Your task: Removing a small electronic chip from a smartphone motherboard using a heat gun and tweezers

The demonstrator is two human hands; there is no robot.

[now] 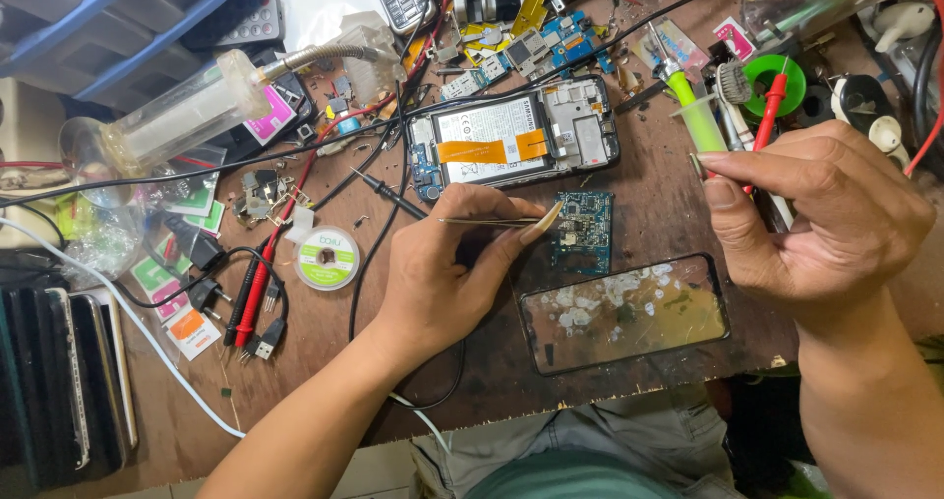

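Worn brown bench (678, 214), cluttered. Opened phone (516, 140) laid near centre. Small blue circuit board (582, 232) placed just below it, cracked screen glass (624, 312) below that. Solder wick spool (326, 258) and red probe (258, 288) seen left of phone.

Both forearms come up from the lower edge of the view, bare to the elbow. The left hand (442, 263) lies palm-down with the wrist bent slightly inward; its thumb and forefinger are pinched together and point right toward the right hand, the other fingers curled under the palm. The right hand (821, 214) is raised higher, loosely fisted, knuckles up; its thumb and forefinger meet at the tips and point left, with the remaining fingers folded in.
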